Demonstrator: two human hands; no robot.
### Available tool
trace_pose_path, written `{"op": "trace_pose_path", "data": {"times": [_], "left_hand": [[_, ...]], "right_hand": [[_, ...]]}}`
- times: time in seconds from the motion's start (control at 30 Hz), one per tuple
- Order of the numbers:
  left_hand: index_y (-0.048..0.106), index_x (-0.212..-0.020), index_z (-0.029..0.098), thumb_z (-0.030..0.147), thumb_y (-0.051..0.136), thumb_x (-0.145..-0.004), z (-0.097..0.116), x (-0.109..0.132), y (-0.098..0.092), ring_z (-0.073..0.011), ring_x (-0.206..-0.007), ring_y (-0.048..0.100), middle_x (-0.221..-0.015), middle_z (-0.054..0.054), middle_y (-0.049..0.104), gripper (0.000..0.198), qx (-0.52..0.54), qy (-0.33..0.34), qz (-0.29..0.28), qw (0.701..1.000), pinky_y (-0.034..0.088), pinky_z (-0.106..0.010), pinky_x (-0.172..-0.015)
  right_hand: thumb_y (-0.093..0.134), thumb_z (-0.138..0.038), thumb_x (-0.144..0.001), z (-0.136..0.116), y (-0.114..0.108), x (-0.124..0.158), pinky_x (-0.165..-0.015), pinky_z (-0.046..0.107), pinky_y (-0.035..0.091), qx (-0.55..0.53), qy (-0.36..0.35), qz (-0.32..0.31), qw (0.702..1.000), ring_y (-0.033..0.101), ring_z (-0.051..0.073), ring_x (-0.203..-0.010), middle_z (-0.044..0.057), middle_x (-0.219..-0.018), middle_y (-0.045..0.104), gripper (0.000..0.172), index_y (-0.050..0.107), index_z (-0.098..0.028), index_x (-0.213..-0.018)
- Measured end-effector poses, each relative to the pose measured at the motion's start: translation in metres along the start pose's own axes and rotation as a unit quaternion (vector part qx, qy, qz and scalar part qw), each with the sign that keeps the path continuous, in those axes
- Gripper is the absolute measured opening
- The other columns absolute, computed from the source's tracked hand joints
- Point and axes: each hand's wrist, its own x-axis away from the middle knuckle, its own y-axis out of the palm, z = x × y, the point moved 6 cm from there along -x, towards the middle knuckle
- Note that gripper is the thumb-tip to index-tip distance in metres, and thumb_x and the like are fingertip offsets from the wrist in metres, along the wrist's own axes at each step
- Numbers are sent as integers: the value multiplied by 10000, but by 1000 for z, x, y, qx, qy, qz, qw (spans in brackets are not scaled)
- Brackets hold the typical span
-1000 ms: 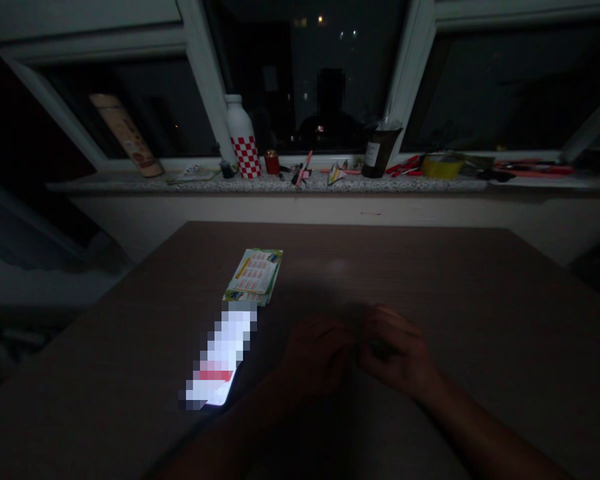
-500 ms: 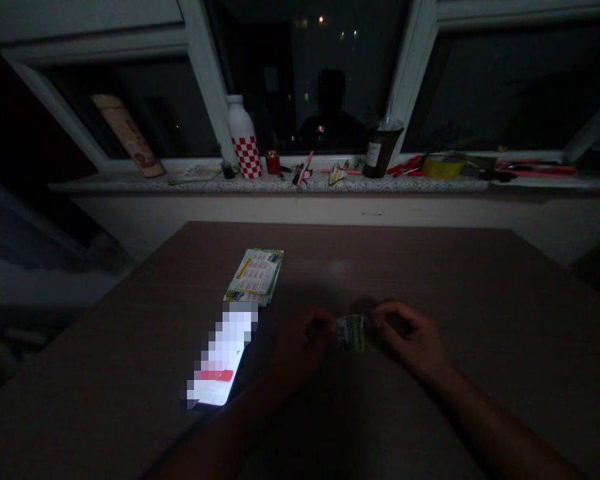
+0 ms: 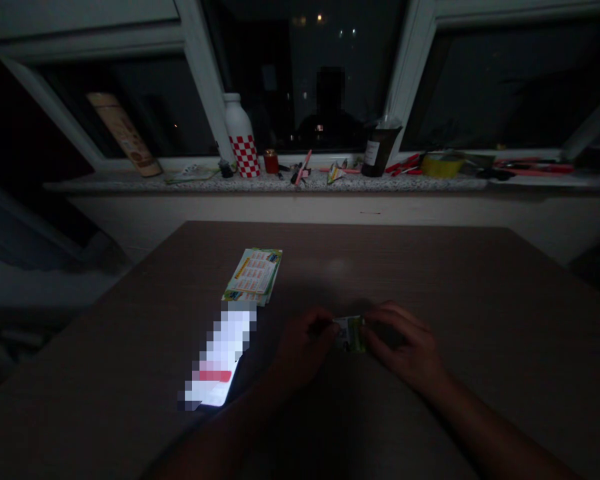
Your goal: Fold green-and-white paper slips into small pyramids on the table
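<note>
Both my hands rest on the brown table (image 3: 430, 267) in dim light, pinching a small green-and-white folded paper (image 3: 351, 332) between them. My left hand (image 3: 303, 347) grips the paper's left edge with curled fingers. Over the right edge, my right hand (image 3: 405, 347) has its fingers closed. To the left lies a lit phone (image 3: 220, 360), screen up, and just beyond it a stack of green printed cards (image 3: 254, 275).
A stone windowsill (image 3: 130, 183) runs behind the table with a red-checked white bottle (image 3: 241, 137), a dark cup (image 3: 377, 150), a yellow tape roll (image 3: 440, 165), red tools (image 3: 530, 168) and small clutter. Dark window panes rise above it.
One second ago my hands were bunched together hiding the paper. They then drew apart and showed it, and now my right hand has closed in over its right edge.
</note>
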Motion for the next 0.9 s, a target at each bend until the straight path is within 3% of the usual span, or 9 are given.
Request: {"op": "trace_pose_path", "data": {"times": [0.53,0.73,0.8,0.9], "left_hand": [[601,-895,183,244,560,-827,12,4,2,-142,-732,594,-799,-4,636,100,-85,52,-3,995,474,-257,-667],[500,-1173,207,102,497,-793,28,9,7,-178,-989,566,-1118,-79,573,395,-134,220,-68,964,487,-330,-841],[524,-1163,212,68,479,-789,30,9,8,-186,-1073,529,-1201,-92,517,402,-178,242,-86,950,474,-335,-878],[590,-1061,201,84,481,-814,30,7,2,-208,-1102,515,-1237,-103,491,295,-250,249,-67,933,474,-353,-877]], "right_hand": [[629,-94,-773,-7,8,-3,-693,344,535,-12,-35,-47,998,650,187,-773,52,-829,688,138,623,-203,-858],[612,-92,-753,-14,6,-3,-698,342,530,-12,-59,-75,995,656,198,-821,53,-877,705,135,556,-214,-739],[610,-86,-752,-17,7,-3,-734,350,522,-6,-88,-96,992,651,198,-847,41,-857,706,143,552,-216,-740],[598,-86,-765,-20,8,-5,-785,361,510,10,-124,-133,983,645,197,-898,32,-881,715,143,567,-225,-774]]}}
